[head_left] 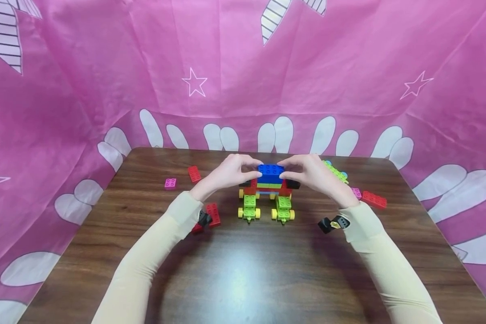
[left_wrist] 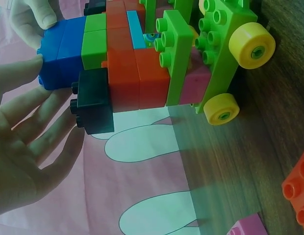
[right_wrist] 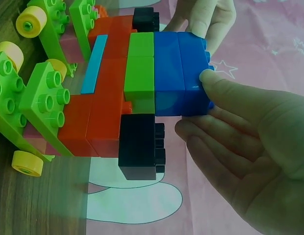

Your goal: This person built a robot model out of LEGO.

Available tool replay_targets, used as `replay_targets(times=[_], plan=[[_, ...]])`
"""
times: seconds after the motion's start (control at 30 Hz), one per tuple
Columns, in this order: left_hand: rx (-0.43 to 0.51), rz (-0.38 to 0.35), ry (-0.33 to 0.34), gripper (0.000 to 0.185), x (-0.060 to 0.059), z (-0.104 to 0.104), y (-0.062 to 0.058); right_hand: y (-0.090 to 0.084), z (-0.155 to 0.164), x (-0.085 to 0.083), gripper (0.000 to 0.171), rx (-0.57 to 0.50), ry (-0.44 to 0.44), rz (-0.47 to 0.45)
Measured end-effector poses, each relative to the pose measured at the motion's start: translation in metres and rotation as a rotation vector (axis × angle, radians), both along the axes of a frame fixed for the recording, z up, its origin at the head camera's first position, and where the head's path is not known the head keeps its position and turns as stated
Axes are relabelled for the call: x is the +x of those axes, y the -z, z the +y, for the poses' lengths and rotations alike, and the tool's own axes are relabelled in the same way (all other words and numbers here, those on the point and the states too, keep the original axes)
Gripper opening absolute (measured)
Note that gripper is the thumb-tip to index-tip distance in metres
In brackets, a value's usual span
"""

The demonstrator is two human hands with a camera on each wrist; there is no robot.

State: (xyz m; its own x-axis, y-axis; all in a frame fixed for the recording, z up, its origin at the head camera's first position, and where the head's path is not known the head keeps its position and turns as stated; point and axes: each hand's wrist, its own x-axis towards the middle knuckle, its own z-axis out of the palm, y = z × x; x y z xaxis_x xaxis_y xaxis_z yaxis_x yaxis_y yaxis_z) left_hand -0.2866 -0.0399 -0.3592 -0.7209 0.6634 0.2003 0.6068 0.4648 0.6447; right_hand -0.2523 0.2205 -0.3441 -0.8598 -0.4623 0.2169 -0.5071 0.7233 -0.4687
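A brick-built model [head_left: 267,193] stands mid-table on two green bases with yellow wheels [head_left: 249,209]. It has a red body, a green layer, black bricks at both sides and a blue brick [head_left: 270,171] on top. My left hand [head_left: 249,171] pinches the blue brick's left end and my right hand [head_left: 289,172] pinches its right end. In the left wrist view my left thumb [left_wrist: 24,68] touches the blue brick [left_wrist: 61,51], with the fingers stretched beside the black brick [left_wrist: 93,105]. In the right wrist view my right thumb [right_wrist: 215,81] presses the blue brick [right_wrist: 179,73].
Loose bricks lie on the brown table [head_left: 243,270]: a pink one [head_left: 170,183] and red ones [head_left: 194,173] [head_left: 213,214] at the left, a long green one [head_left: 335,171], a pink one [head_left: 356,193] and a red one [head_left: 374,199] at the right. Pink cloth [head_left: 243,67] surrounds the table.
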Motion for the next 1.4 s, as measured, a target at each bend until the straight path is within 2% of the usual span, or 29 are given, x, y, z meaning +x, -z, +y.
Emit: replay_targets(times=[0.33,0.53,0.7,0.9,1.2,1.4], plan=[[0.003,0.001,0.008,0.037,-0.001,0.002,0.0,-0.001,0.001,-0.001,0.039,-0.012,-0.005,-0.015],[-0.019,-0.021,0.013,0.037,-0.002,0.002,-0.001,0.001,0.002,-0.001,0.039,-0.006,0.0,-0.028],[-0.035,-0.008,0.013,0.036,-0.003,0.0,-0.003,-0.001,0.001,0.0,0.039,0.002,-0.003,-0.021],[-0.02,-0.012,0.015,0.039,-0.003,-0.002,-0.003,-0.003,0.0,0.001,0.039,0.001,-0.011,-0.023],[-0.028,0.06,0.017,0.04,-0.001,-0.006,-0.002,-0.004,0.0,0.001,0.04,0.017,-0.032,-0.005],[-0.032,0.082,-0.002,0.042,-0.002,-0.021,-0.005,-0.003,0.001,0.003,0.04,0.023,-0.043,0.014]])
